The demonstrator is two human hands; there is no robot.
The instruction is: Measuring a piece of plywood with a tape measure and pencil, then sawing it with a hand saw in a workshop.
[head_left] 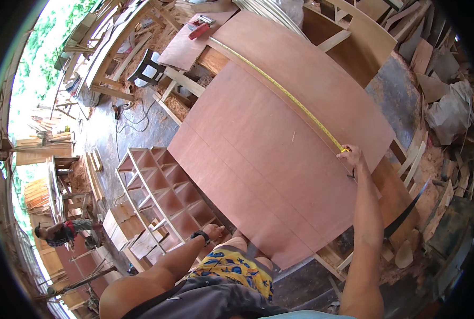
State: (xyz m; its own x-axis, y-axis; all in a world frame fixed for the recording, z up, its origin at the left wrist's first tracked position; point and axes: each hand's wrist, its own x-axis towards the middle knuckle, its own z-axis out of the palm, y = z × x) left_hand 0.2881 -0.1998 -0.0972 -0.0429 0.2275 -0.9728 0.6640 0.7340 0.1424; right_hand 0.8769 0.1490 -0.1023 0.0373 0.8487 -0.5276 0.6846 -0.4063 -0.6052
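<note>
While the right arm (368, 228) stretches forward, right hand (352, 156) curled round one tape measure (279, 86), two large plywood sheets (269, 149) beneath, left arm (169, 264) bent near, left hand (214, 232) half-curled, hold unclear

Yellow tape meas. (276, 84) is extended diag. across pinkish-brn plywood (258, 122), upper L to R side. Ply is laid flat, marked w/ faint lines toward its lower L edge.

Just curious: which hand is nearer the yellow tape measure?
Right: the right hand holds the yellow tape measure at its lower end; the left hand is well away, beside the reddish panel.
</note>
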